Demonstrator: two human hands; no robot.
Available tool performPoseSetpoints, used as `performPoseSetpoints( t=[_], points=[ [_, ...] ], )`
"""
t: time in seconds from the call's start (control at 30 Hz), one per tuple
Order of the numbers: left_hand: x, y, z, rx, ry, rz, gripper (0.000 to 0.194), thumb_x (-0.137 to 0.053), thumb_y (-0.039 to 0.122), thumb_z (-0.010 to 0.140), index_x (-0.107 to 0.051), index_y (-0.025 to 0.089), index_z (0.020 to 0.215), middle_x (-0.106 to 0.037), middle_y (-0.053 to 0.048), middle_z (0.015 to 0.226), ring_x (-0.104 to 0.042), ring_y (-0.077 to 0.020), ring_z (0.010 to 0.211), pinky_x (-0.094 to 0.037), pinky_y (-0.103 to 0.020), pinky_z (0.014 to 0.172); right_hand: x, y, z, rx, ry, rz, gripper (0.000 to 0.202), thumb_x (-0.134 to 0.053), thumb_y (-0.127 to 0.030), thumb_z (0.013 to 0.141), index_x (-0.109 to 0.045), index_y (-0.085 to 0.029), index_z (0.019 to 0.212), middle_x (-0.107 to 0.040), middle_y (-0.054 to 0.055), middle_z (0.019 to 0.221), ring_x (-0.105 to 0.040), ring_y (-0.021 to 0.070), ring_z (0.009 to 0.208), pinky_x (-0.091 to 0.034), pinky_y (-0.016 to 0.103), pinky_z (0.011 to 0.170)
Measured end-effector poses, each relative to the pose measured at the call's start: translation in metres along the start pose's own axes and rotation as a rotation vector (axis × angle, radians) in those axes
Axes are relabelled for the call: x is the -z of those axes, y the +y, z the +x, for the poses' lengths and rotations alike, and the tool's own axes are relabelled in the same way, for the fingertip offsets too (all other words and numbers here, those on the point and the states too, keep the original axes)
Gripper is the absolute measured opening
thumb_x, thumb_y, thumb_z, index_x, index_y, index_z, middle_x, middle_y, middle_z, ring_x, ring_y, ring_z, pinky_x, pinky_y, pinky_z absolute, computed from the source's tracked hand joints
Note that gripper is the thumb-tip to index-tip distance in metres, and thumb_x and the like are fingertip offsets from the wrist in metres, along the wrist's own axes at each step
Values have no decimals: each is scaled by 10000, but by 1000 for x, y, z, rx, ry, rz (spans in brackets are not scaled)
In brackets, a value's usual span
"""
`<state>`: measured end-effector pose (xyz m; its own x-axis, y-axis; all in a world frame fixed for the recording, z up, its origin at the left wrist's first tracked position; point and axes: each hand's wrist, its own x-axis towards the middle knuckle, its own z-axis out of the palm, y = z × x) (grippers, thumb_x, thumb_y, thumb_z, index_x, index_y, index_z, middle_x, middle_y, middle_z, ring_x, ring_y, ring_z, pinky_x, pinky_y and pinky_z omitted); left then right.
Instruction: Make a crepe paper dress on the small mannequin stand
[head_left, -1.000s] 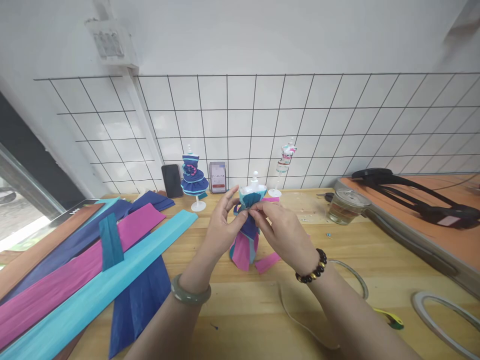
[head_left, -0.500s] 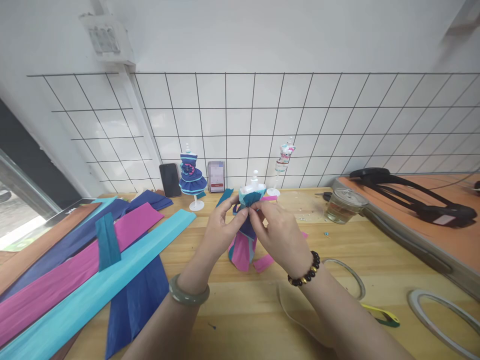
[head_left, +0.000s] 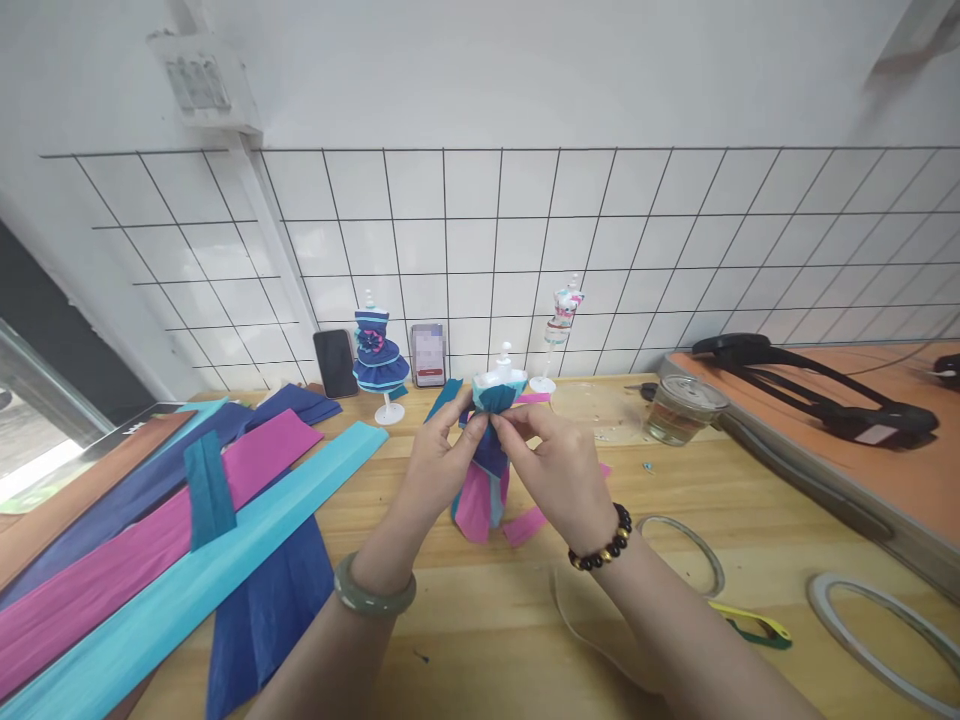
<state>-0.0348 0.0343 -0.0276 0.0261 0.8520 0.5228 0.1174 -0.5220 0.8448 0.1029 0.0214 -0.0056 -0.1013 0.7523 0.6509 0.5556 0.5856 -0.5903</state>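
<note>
A small white dress form (head_left: 505,362) stands upright between my hands, dressed in crepe paper: light blue at the top, dark blue at the waist and a pink skirt (head_left: 473,503) below. Across its chest lies a gathered piece of teal crepe paper (head_left: 496,398). My left hand (head_left: 439,455) is closed, its thumb and fingers pinching the teal paper from the left. From the right, my right hand (head_left: 559,465) pinches the same paper, its thumb tip almost meeting the other thumb. The fingertips partly hide the waist.
Crepe paper strips (head_left: 300,490) spread over the left side. Behind stand a blue-dressed form (head_left: 379,365), a second small form (head_left: 564,320) and two phones (head_left: 335,363). A lidded cup (head_left: 681,412), rolls of tape (head_left: 832,610) and yellow-handled snips (head_left: 765,625) lie right.
The view has shifted slightly. My right fingers have moved a little down and apart from the teal paper's top, showing more of its folds. Both hands keep their pinch.
</note>
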Motion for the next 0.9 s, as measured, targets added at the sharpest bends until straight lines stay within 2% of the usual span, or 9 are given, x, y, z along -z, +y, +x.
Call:
performPoseSetpoints(
  t=[0.13, 0.27, 0.43, 0.8, 0.9],
  points=[
    [-1, 1, 0, 15, 16, -15, 327, -537, 291, 829, -587, 227, 1146, -613, -63, 1138, -467, -245, 1157, -328, -406, 1000, 2, 2, 3, -104, 2, 97, 146, -582, -284, 806, -614, -186, 703, -658, 9, 609, -616, 148, 546, -475, 259, 532],
    [-1, 2, 0, 26, 15, -67, 351, -556, 283, 817, -572, 226, 1163, -583, -62, 1187, -469, -235, 1147, -328, -390, 997, 5, 4, 6, -122, -49, 171, 163, -573, -291, 814, -599, -189, 690, -637, 0, 582, -598, 147, 536, -461, 257, 507],
    [0, 3, 0, 25, 20, -55, 334, -550, 281, 820, -583, 222, 1147, -586, -60, 1178, -451, -244, 1165, -330, -395, 996, 7, 6, 8, -112, -119, 185, 142, -546, -269, 837, -619, -180, 755, -653, 10, 650, -606, 150, 599, -455, 251, 531],
    [0, 2, 1, 4, 32, -24, 310, -530, 287, 831, -588, 222, 1129, -553, -61, 1239, -470, -239, 1153, -353, -388, 974, 10, 4, 6, -23, -141, 120, 130, -538, -242, 835, -631, -176, 895, -689, 39, 752, -640, 168, 691, -484, 273, 625],
    [-1, 1, 1, 4, 27, -23, 311, -528, 291, 832, -585, 230, 1133, -533, -53, 1267, -478, -232, 1145, -356, -375, 972, 8, 3, 5, -25, -114, 100, 122, -540, -255, 834, -632, -181, 864, -683, 38, 733, -635, 169, 672, -479, 272, 610]
  ],
)
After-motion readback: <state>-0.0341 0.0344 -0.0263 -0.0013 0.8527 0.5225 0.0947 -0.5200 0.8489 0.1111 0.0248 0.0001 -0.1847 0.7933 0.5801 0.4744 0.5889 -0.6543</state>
